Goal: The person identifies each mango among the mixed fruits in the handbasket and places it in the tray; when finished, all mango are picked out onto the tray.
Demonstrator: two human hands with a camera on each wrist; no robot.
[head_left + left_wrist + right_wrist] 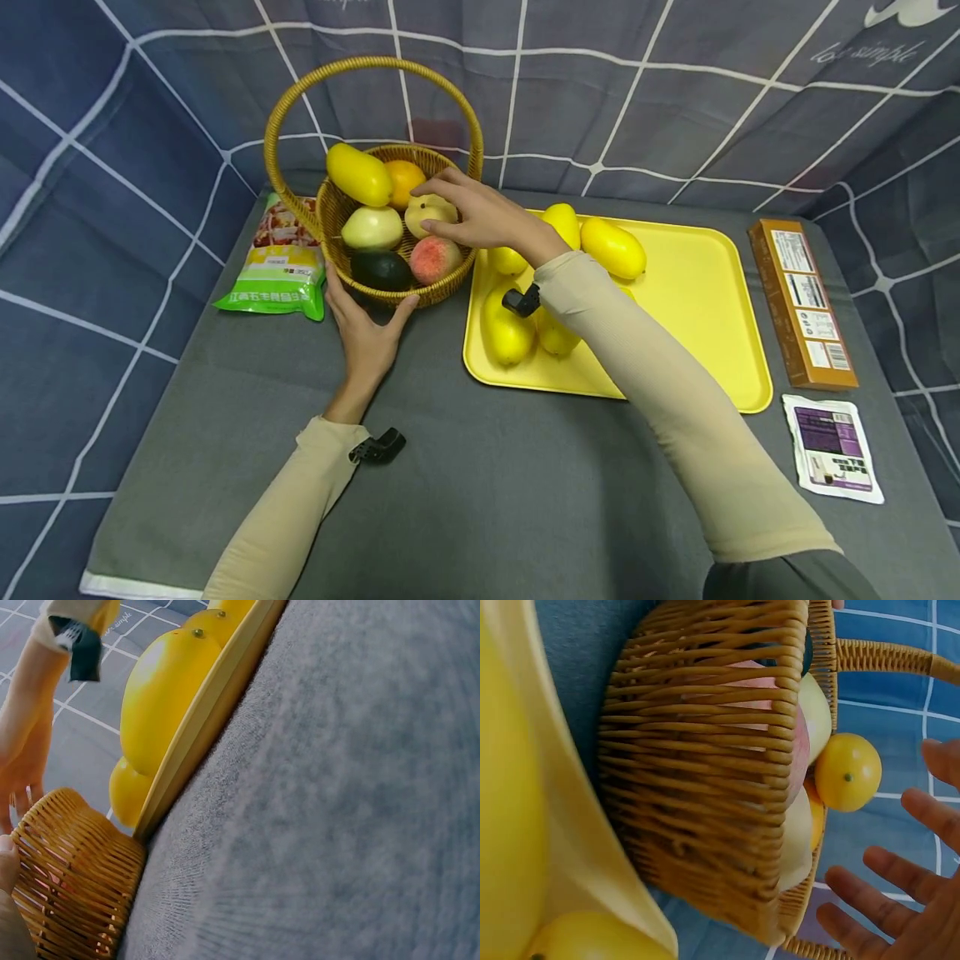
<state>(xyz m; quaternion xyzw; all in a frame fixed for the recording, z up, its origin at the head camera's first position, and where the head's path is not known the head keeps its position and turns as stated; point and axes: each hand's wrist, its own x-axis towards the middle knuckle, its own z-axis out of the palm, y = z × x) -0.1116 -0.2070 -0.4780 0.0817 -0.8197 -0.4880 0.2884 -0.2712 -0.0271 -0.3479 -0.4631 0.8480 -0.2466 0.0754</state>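
A wicker basket (447,289) with a tall handle holds a long yellow fruit (358,175), an orange (406,182), two pale fruits (372,227), a peach (435,260) and a dark green fruit (381,271). My left hand (365,337) touches the basket's near left side, thumb and fingers spread along its outside. Over the basket's right rim reaches my right hand (476,212), near the pale yellowish fruit (429,212). The right wrist view shows its fingers (870,900) spread apart, holding nothing.
Several yellow fruits (510,327) lie on the yellow tray (690,317), right of the basket. A green snack bag (281,271) lies at left. An orange-brown box (802,304) and a white-and-purple packet (832,448) are at far right. Grid-patterned cloth borders the grey table.
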